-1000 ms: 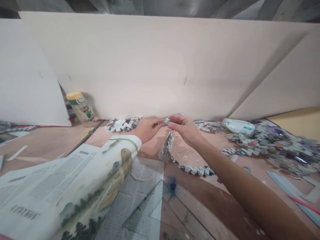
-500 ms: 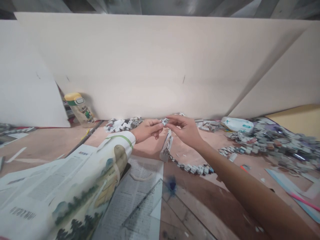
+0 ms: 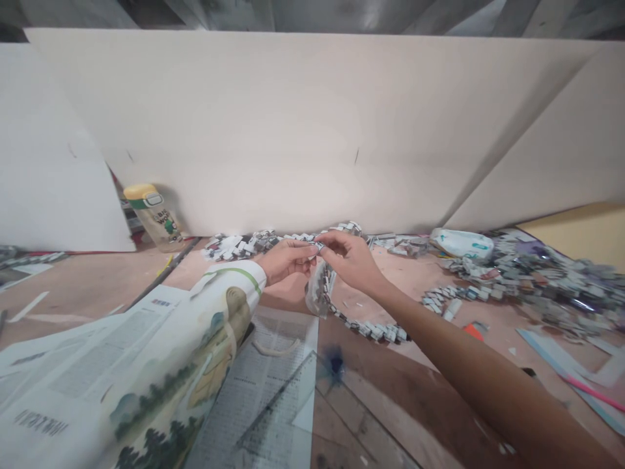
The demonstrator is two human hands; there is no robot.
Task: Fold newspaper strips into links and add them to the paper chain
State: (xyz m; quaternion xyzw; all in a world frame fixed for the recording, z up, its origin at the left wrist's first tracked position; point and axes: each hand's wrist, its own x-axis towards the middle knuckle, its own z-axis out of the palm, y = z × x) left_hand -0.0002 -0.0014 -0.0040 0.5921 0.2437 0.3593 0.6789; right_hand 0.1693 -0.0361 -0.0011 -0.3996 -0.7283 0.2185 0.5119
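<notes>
A chain of small folded printed-paper links (image 3: 375,330) curves over the table and rises toward my hands. My left hand (image 3: 287,260), below a white patterned sleeve, is closed in a pinch on the chain's upper end. From the other side, my right hand (image 3: 355,262) pinches the same end, its thumb and forefinger meeting the left fingertips. The fingers hide most of the link between them. A crumpled clear plastic piece (image 3: 316,293) sits by the hanging part of the chain, just below the hands. Behind the hands, more folded-paper chain (image 3: 258,241) lies along the white board.
A tall white board (image 3: 312,130) stands across the back. A yellow-lidded bottle (image 3: 155,218) leans at left. Folded paper pieces (image 3: 541,280) heap at right beside a white packet (image 3: 461,243). Printed sheets (image 3: 273,391) and a clear set square (image 3: 278,397) lie in front.
Both hands have dropped slightly, and the right has shifted a little to the left. The fingers are closer together, covering more of the link. The hanging chain has moved lower.
</notes>
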